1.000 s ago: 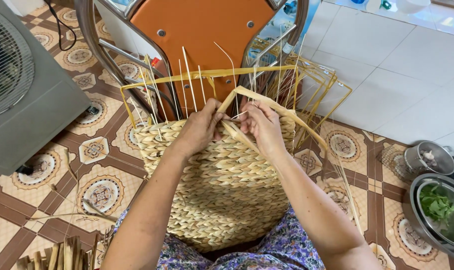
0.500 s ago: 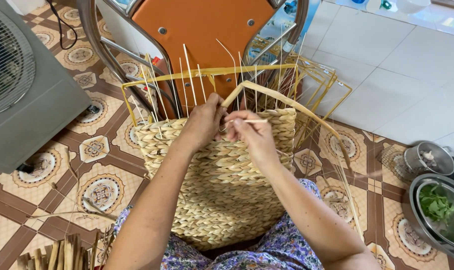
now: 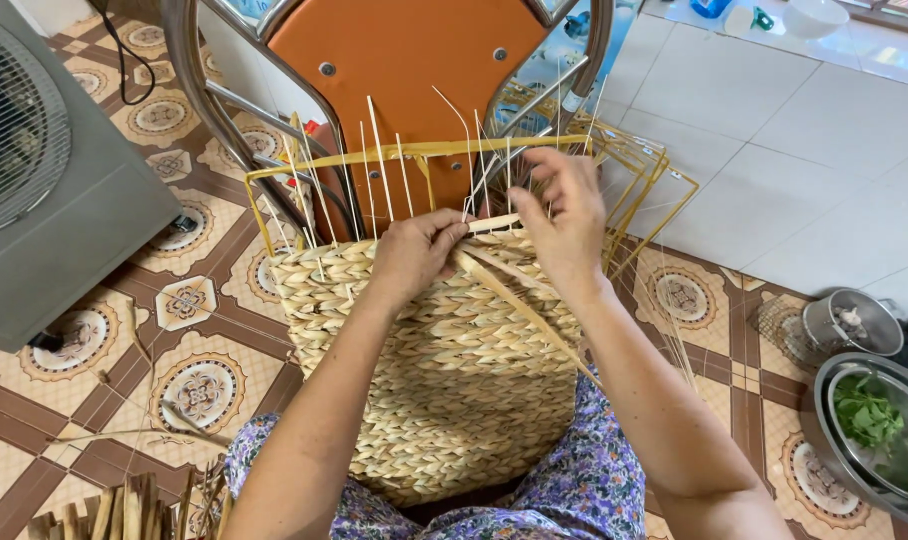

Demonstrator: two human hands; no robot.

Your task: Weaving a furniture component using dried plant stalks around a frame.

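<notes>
Patterned brown-and-cream floor tiles (image 3: 189,300) under everything, plain white tiles further right. Half-woven straw basket (image 3: 444,350) lies on the person's lap, open rim pointing away, sitting directly under both sets of fingers. Left hand (image 3: 414,255) presses on the woven top edge, fingers curled narrow, pinching a flat pale straw strand (image 3: 519,300) that runs diagonally down toward the right forearm. Right hand (image 3: 564,220) sits just right of the left fingertips, fingers bent and loosely spread among the thin upright stakes (image 3: 379,160); thumb side touches the strand end near the rim, grip itself partly hidden. Yellow wire frame (image 3: 414,150) stands just beyond the fingertips. Orange chair (image 3: 414,60) with metal legs behind that. Grey fan (image 3: 44,170) well left of the left hand. Metal bowl with greens (image 3: 879,430) well right of the right forearm. Loose straw pieces (image 3: 124,505) at bottom left.
</notes>
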